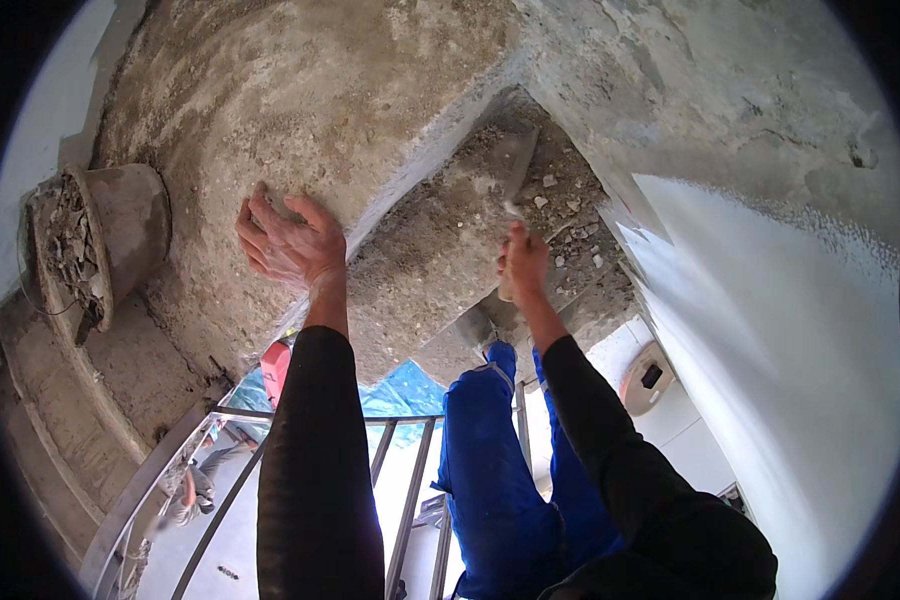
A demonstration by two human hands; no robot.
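Observation:
My right hand (525,262) is closed round the handle of a trowel (522,165). Its grey blade points away from me, over a recessed step (400,265) strewn with crumbs of rubble (575,215). The blade's outline is faint against the dusty concrete. To the left, my left hand (295,240) rests on the rough, brown-grey raised concrete surface (300,100), just beside its pale edge. Its fingers are spread and bent, with nothing in them.
A dirty bucket (130,220) full of broken rubble stands at the left, near worn steps (120,370). A metal railing (410,500) runs below me, with a blue tarp (400,392) and a person (198,490) beyond it. A partly white-painted wall (760,330) rises on the right.

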